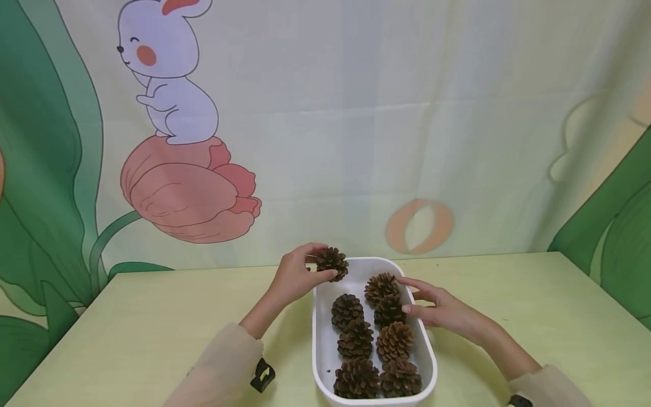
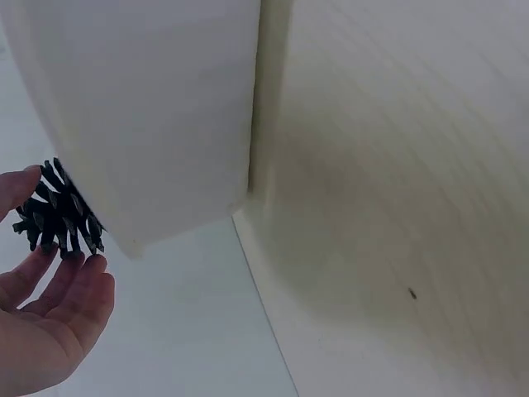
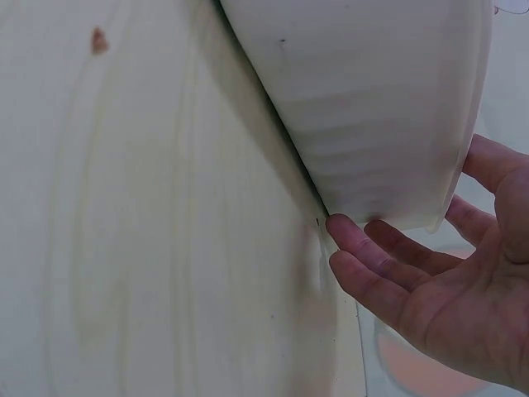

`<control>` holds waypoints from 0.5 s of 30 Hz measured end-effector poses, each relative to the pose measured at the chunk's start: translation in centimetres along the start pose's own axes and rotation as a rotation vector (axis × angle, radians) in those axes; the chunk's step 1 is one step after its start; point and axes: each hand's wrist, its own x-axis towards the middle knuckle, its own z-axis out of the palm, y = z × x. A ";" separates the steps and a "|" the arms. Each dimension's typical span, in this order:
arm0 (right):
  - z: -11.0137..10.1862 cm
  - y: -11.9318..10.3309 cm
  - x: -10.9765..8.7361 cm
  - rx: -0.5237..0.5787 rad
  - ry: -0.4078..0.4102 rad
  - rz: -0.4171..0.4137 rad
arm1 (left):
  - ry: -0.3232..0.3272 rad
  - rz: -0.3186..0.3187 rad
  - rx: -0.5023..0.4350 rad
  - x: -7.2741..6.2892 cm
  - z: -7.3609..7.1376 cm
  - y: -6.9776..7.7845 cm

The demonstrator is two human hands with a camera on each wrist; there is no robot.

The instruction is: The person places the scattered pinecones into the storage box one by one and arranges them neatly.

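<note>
In the head view, a white plastic bin [image 1: 322, 339] stands on the table with several brown pine cones in it, such as one [image 1: 347, 311] on its left side and a lighter one [image 1: 394, 341] on its right. My left hand [image 1: 299, 274] pinches a pine cone [image 1: 332, 264] between thumb and fingers at the bin's far left corner. From the left wrist, that cone shows dark beside the bin's outer wall. My right hand [image 1: 447, 311] holds the bin's right side, thumb over the rim. The right wrist view shows other fingers along the outside, low near the table.
The pale yellow-green table [image 1: 193, 316] reaches back to a printed curtain [image 1: 356, 141] with a rabbit and flower. A black strap [image 1: 263, 375] hangs by the left sleeve. Small dark specks lie on the table near the bin.
</note>
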 end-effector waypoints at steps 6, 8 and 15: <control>0.0 0.2 0.0 0.010 -0.008 -0.003 | -0.021 0.057 0.097 0.1 1.1 -0.2; 0.0 0.2 0.0 0.013 -0.010 -0.006 | -0.030 0.068 0.121 0.1 1.4 -0.3; 0.0 0.1 0.0 0.007 -0.004 -0.011 | -0.102 0.066 0.172 0.4 2.0 -0.7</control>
